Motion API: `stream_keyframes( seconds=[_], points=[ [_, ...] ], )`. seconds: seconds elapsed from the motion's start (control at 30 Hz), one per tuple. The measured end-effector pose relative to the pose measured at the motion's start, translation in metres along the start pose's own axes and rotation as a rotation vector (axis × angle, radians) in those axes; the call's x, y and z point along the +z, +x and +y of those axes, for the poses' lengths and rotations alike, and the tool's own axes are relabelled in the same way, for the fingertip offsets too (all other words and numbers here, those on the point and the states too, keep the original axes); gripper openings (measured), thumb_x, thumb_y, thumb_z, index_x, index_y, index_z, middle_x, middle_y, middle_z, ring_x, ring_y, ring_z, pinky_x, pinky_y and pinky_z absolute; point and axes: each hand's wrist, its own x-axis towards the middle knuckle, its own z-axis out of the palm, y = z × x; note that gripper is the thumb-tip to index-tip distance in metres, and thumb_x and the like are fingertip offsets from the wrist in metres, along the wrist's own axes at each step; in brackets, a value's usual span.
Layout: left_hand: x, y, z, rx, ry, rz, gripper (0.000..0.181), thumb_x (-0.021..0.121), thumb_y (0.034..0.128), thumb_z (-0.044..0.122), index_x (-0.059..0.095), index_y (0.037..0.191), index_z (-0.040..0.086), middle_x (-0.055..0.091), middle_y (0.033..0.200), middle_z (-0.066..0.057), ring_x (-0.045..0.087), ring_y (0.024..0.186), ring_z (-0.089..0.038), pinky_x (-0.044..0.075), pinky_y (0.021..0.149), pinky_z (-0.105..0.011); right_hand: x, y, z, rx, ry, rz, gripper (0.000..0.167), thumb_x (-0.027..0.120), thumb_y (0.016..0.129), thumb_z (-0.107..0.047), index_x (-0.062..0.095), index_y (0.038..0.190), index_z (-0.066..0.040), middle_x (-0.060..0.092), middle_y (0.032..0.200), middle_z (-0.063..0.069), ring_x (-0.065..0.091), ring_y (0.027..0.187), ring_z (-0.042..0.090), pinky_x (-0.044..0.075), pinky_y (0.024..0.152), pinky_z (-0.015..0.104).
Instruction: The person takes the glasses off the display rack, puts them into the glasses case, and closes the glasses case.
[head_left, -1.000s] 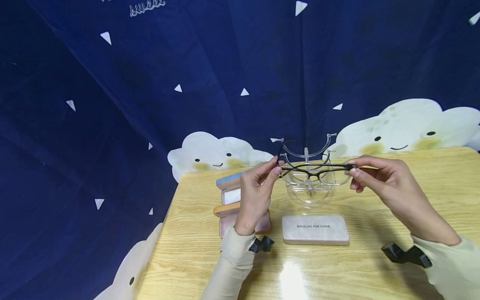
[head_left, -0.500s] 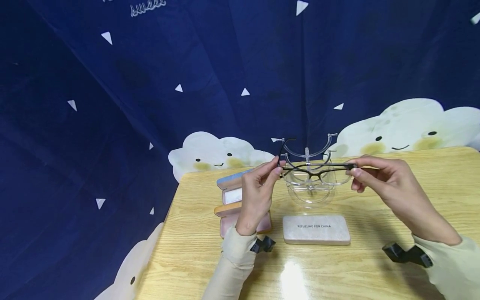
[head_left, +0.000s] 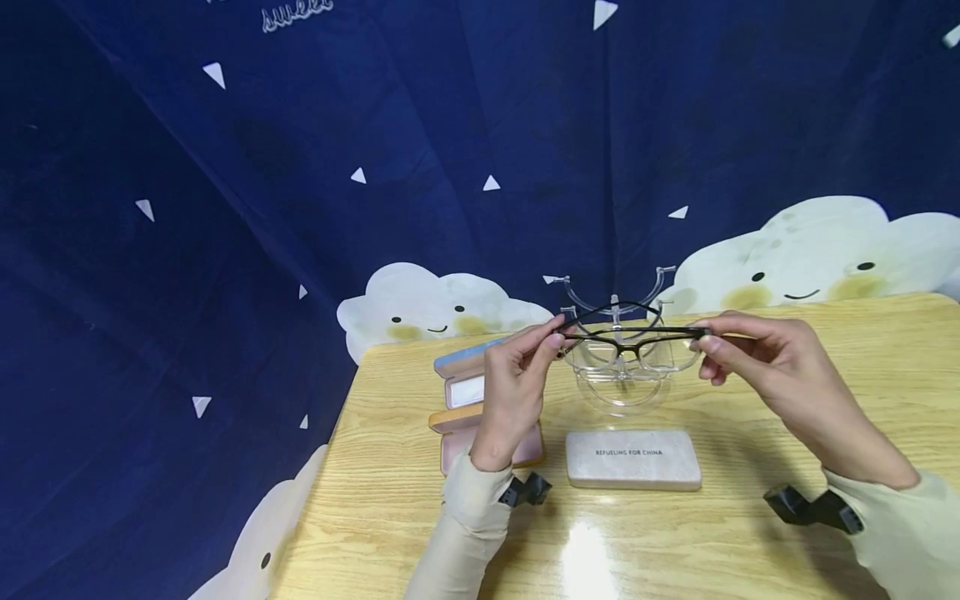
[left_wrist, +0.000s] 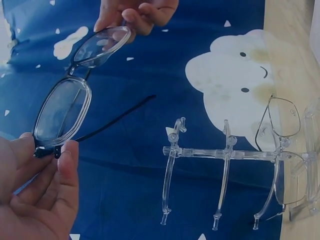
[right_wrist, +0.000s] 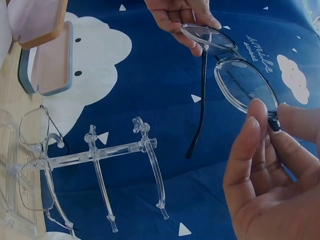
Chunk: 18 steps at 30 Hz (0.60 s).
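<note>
A pair of eyeglasses point(head_left: 628, 347) with a black upper frame and clear lower rims is held level above the table. My left hand point(head_left: 512, 392) pinches its left end between thumb and fingers; my right hand point(head_left: 787, 379) pinches the right end. In the right wrist view, the temple point(right_wrist: 202, 105) at the left hand's end angles away from the frame, while the other lies folded behind the lenses. Just beyond the eyeglasses stands a clear tiered display stand point(left_wrist: 200, 153). Thin wire-rimmed glasses point(left_wrist: 286, 117) sit on one of its lower tiers, apart from both hands.
A closed grey glasses case point(head_left: 632, 460) with printed lettering lies in front of the stand. Left of it, partly behind the left hand, are an open orange case point(head_left: 453, 418) and an open blue case point(head_left: 467, 360). A dark blue curtain point(head_left: 420, 150) hangs behind the wooden table point(head_left: 390, 517).
The temple at the left hand's end has swung inward, from nearly upright to slanting across behind the lenses. Both hands have stayed in almost the same place.
</note>
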Motion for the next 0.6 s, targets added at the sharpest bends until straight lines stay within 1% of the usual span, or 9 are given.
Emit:
stream_keyframes(
  seconds=[0.07, 0.1, 0.27, 0.33, 0.4, 0.47, 0.6],
  points=[
    [-0.0006, -0.0003, 0.0000, -0.004, 0.001, -0.004, 0.033, 0.059, 0.1061, 0.010, 0.067, 0.130, -0.011, 0.074, 0.116, -0.030, 0.075, 0.106, -0.043, 0.064, 0.089, -0.029, 0.0001, 0.0002, 0.0002, 0.008, -0.025, 0.003, 0.029, 0.061, 0.099, 0.010, 0.076, 0.119, -0.005, 0.080, 0.092, -0.003, 0.073, 0.072, 0.007, 0.058, 0.064, 0.019],
    [-0.0008, -0.0004, -0.0002, -0.006, 0.003, -0.004, 0.032, 0.059, 0.1062, 0.010, 0.067, 0.130, -0.011, 0.075, 0.116, -0.030, 0.076, 0.105, -0.042, 0.064, 0.089, -0.029, 0.0004, 0.0003, 0.0001, 0.018, -0.055, 0.012, 0.028, 0.062, 0.099, 0.009, 0.076, 0.118, -0.005, 0.080, 0.091, -0.004, 0.072, 0.072, 0.007, 0.058, 0.064, 0.019],
    [0.0005, -0.0001, -0.0018, -0.027, 0.023, 0.008, 0.028, 0.060, 0.1058, 0.010, 0.071, 0.123, -0.009, 0.077, 0.110, -0.027, 0.077, 0.101, -0.039, 0.063, 0.087, -0.027, 0.0019, -0.0001, -0.0029, 0.083, -0.267, 0.065, 0.021, 0.064, 0.101, 0.001, 0.075, 0.119, -0.002, 0.078, 0.085, -0.006, 0.070, 0.071, 0.008, 0.057, 0.064, 0.021],
    [0.0010, 0.0000, -0.0026, -0.037, 0.024, 0.014, 0.027, 0.060, 0.1057, 0.010, 0.072, 0.121, -0.008, 0.078, 0.109, -0.027, 0.077, 0.101, -0.038, 0.063, 0.088, -0.026, 0.0023, 0.0000, -0.0038, 0.101, -0.322, 0.077, 0.020, 0.065, 0.101, -0.002, 0.074, 0.119, 0.000, 0.078, 0.084, -0.007, 0.070, 0.071, 0.009, 0.057, 0.065, 0.022],
    [0.0014, 0.0000, -0.0030, -0.050, 0.015, 0.014, 0.027, 0.060, 0.1056, 0.011, 0.072, 0.120, -0.008, 0.077, 0.110, -0.027, 0.077, 0.102, -0.039, 0.063, 0.088, -0.025, 0.0023, 0.0001, -0.0041, 0.108, -0.343, 0.081, 0.020, 0.065, 0.101, -0.003, 0.074, 0.120, 0.001, 0.077, 0.085, -0.007, 0.069, 0.071, 0.010, 0.057, 0.065, 0.022],
    [0.0017, 0.0001, -0.0032, -0.062, 0.008, 0.013, 0.026, 0.060, 0.1055, 0.010, 0.072, 0.120, -0.008, 0.077, 0.110, -0.027, 0.077, 0.102, -0.039, 0.062, 0.089, -0.025, 0.0021, 0.0003, -0.0040, 0.115, -0.341, 0.087, 0.020, 0.066, 0.101, -0.003, 0.074, 0.119, 0.001, 0.077, 0.086, -0.008, 0.069, 0.071, 0.009, 0.057, 0.065, 0.022],
    [0.0015, 0.0004, -0.0036, -0.082, 0.021, 0.012, 0.025, 0.062, 0.1047, 0.011, 0.073, 0.118, -0.008, 0.078, 0.108, -0.026, 0.077, 0.100, -0.031, 0.062, 0.087, -0.023, 0.0012, 0.0007, -0.0030, 0.124, -0.324, 0.101, 0.019, 0.067, 0.100, -0.003, 0.076, 0.118, -0.003, 0.076, 0.087, -0.010, 0.068, 0.070, 0.008, 0.057, 0.065, 0.021]
  ],
)
